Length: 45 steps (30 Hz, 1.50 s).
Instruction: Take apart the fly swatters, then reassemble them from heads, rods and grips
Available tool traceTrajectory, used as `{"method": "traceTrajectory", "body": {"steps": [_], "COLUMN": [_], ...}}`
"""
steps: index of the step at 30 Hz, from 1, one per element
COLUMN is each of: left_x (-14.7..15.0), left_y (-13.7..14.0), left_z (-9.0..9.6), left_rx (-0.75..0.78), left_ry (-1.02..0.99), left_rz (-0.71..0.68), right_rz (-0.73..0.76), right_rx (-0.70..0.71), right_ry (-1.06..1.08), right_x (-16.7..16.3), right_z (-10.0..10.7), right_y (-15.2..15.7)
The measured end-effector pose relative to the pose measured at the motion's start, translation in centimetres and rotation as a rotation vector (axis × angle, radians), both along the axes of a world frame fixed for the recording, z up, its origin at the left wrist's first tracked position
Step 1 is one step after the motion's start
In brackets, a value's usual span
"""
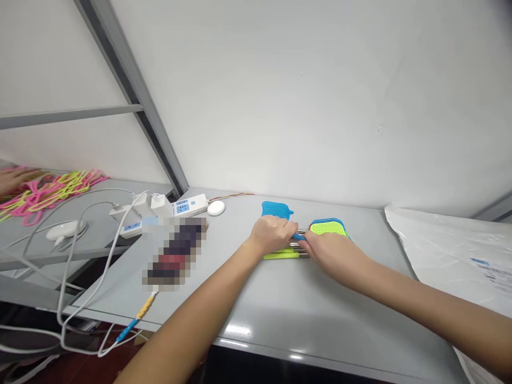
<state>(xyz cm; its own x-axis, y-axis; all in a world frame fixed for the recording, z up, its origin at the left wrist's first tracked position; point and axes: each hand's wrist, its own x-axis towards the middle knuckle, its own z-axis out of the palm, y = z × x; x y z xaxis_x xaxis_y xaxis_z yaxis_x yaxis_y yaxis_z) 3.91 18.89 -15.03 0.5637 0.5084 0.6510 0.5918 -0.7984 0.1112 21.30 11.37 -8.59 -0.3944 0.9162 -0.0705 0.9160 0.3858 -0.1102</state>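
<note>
Both of my hands are closed over a row of fly swatters on the grey table. Between them shows the blue handle of a fly swatter (299, 237), with my left hand (272, 234) gripping it from the left and my right hand (334, 255) from the right. A blue swatter head (276, 209) pokes out behind my left hand. A lime green mesh swatter head (328, 229), with blue edges behind it, lies beyond my right hand. Lime green handles (282, 256) and thin metal rods lie beneath my hands; my fingers partly hide them.
Left on the table (256, 309) are a blurred phone-like item (176, 253) on a cable, a power strip (188, 206) with chargers, and a white round case (216, 208). A white plastic bag (460, 250) lies right. Another person's hand (16, 178) touches pink and yellow cords (60, 189).
</note>
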Motion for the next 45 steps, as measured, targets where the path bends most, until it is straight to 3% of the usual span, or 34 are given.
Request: {"method": "traceTrajectory", "body": {"steps": [3, 7, 11, 15, 18, 21, 23, 25, 27, 29, 32, 34, 38, 45], "left_x": [0.0, 0.1, 0.4, 0.9, 1.4, 1.6, 1.6, 1.6, 1.5, 1.3, 1.2, 1.1, 1.1, 1.1], "left_y": [0.0, -0.2, -0.3, -0.4, -0.8, -1.2, -1.3, -1.2, -1.0, -0.8, -0.7, -0.7, -0.8, -0.7], "left_z": [0.0, 0.1, 0.2, 0.3, 0.5, 0.7, 0.7, 0.6, 0.5, 0.4, 0.5, 0.6, 0.9, 1.7], "left_rx": [0.076, 0.142, 0.157, 0.151, 0.152, 0.155, 0.150, 0.140, 0.126, 0.109, 0.079, 0.057, 0.018, -0.036], "left_ry": [0.075, 0.151, 0.197, 0.208, 0.211, 0.221, 0.236, 0.257, 0.275, 0.289, 0.302, 0.301, 0.284, 0.256], "left_rz": [0.046, 0.101, 0.148, 0.225, 0.276, 0.294, 0.291, 0.284, 0.285, 0.293, 0.306, 0.317, 0.353, 0.417], "right_rz": [0.036, 0.106, 0.126, 0.062, 0.037, 0.051, 0.018, -0.034, -0.032, 0.020, 0.078, 0.103, 0.180, 0.253], "right_rx": [0.187, 0.289, 0.327, 0.241, -0.016, -0.579, -0.926, -1.089, -0.995, -0.656, -0.086, 0.139, 0.348, 0.494], "right_ry": [-0.294, -0.402, -0.430, -0.358, -0.103, 0.368, 0.570, 0.617, 0.585, 0.491, 0.162, -0.079, -0.318, -0.361], "right_x": [-0.3, -0.2, 0.3, 0.4, 0.5, 1.0, 1.3, 1.4, 1.3, 1.0, 0.5, 0.3, 0.3, 0.8], "right_z": [-0.1, -0.2, -0.3, 0.4, 1.9, 3.3, 3.4, 3.0, 2.2, 1.3, 0.1, -0.4, -0.8, -0.3], "right_y": [-0.4, -0.7, -0.6, 0.2, 1.4, 3.1, 4.1, 4.6, 4.5, 3.8, 2.7, 2.3, 2.3, 3.2]}}
